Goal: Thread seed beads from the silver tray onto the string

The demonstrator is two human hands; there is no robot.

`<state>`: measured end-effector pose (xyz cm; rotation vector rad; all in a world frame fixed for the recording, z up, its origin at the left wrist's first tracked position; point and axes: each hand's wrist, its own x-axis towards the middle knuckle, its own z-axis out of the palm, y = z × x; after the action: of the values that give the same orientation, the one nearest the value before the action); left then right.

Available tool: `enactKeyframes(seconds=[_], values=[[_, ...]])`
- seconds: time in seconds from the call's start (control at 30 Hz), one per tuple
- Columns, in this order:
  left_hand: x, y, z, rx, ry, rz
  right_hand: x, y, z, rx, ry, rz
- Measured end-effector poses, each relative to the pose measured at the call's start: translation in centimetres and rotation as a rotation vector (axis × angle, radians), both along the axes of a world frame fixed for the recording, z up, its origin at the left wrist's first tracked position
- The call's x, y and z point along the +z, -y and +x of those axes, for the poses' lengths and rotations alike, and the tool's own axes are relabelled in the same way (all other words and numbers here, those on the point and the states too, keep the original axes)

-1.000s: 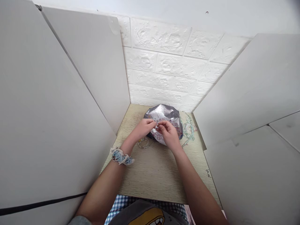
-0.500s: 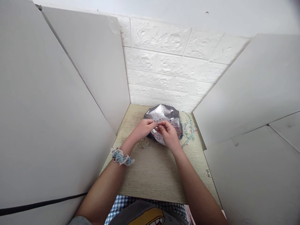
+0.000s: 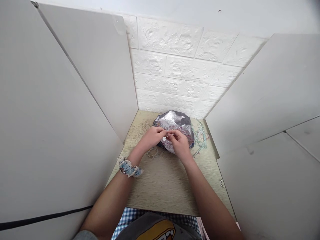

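My left hand and my right hand meet fingertip to fingertip over an open silver foil bag. Many small pinkish and clear beads lie in the bag. Both hands are pinched closed; whatever sits between the fingertips is too small to name. A pale beaded strand lies curled on the table below my left hand. To the right of the bag rests a heap of light green beaded strands.
The wooden table is hemmed in by white panels at left and right, with a white brick-pattern wall behind. Small metallic bits lie near its right edge. A blue scrunchie circles my left wrist.
My fingertips have come slightly closer together above the bag. The camera view has shifted a little; the bag and strands stay where they were.
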<state>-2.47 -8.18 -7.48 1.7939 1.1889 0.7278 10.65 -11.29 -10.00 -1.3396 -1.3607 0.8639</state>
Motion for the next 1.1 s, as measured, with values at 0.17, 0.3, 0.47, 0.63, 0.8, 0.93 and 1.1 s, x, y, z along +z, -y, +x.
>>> enactKeyframes(seconds=[0.17,0.3,0.47,0.63,0.8,0.93,1.1], values=[[0.1,0.1,0.0,-0.02,-0.015,-0.019,0.5,0.4,0.0,-0.056,0.107,0.047],[0.3,0.1,0.0,-0.038,-0.011,-0.067,0.6,0.6,0.0,-0.086,0.255,0.145],[0.0,0.1,0.0,-0.046,0.007,-0.121,0.4,0.6,0.1,-0.079,0.444,0.24],[-0.1,0.1,0.1,-0.046,0.001,-0.144,0.4,0.5,0.3,-0.086,0.662,0.259],[-0.3,0.0,0.1,-0.052,0.019,-0.144,0.7,0.6,0.4,-0.066,0.729,0.271],[-0.5,-0.2,0.1,-0.058,0.04,-0.153,0.9,0.4,0.6,0.031,0.655,0.275],[-0.3,-0.2,0.2,-0.066,0.142,-0.157,1.2,0.3,1.0,0.111,0.533,0.33]])
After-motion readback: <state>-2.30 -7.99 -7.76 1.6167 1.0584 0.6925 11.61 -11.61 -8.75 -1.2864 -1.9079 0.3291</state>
